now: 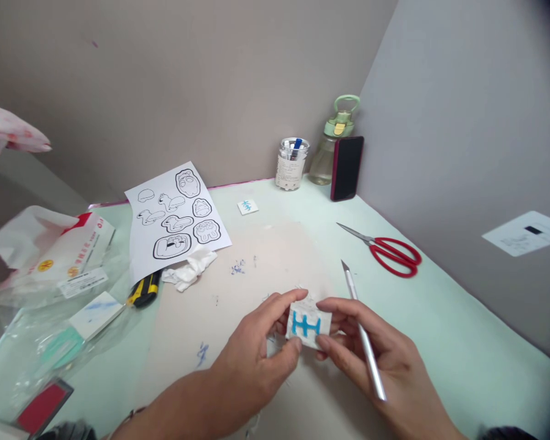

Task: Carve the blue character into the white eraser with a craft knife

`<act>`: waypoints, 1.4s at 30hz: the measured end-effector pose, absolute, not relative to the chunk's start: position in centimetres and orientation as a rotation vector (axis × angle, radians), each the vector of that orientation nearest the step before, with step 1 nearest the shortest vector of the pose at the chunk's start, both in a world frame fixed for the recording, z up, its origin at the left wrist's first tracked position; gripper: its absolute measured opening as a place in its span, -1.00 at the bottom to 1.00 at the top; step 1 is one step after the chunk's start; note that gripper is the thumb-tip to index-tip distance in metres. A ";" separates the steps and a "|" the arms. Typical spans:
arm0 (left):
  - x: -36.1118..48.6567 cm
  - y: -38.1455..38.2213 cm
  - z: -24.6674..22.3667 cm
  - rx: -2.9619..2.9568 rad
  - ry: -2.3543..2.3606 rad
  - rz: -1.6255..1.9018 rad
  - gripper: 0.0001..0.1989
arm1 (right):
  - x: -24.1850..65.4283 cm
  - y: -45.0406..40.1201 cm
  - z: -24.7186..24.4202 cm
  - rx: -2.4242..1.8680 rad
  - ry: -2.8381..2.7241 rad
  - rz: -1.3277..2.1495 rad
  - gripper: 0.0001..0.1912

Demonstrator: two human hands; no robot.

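A small white carving block [308, 340] with a raised blue character faces me above the table. My left hand [261, 342] pinches its left side between thumb and fingers. At the opposite edge, my right hand [376, 354] grips the block with thumb and index finger. A silver craft knife [369, 360] also lies across my right hand, its blade tip pointing up and away from the block. Farther back on the table sits a second white block [248, 207] with blue marks on it.
Red-handled scissors [394, 256] lie to the right. A jar of pens [292, 165], a green bottle [323, 156] and a phone [347, 169] stand at the back. Leftward are a printed sheet [174, 214], crumpled tissue [187, 269], a yellow-black cutter [145, 289], plastic packaging [91, 244] and a red ink pad [44, 406].
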State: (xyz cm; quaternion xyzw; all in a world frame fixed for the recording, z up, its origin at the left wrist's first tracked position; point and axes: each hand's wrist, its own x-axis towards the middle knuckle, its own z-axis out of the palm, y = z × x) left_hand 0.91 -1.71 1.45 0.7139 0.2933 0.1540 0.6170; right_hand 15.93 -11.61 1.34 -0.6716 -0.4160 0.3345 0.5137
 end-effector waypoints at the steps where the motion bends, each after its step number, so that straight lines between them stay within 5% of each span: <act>1: 0.9 -1.7 1.4 1.634 0.670 0.350 -0.52 | 15.9 -11.6 1.4 -1.617 -0.998 0.803 -0.75; 37: 0.7 -1.3 1.4 1.575 0.604 0.393 -0.49 | 16.3 -11.5 1.5 -1.651 -0.984 0.873 -0.74; 42: 0.4 -0.7 1.2 1.625 0.590 0.381 -0.65 | 16.4 -11.6 1.3 -1.676 -0.998 0.857 -0.74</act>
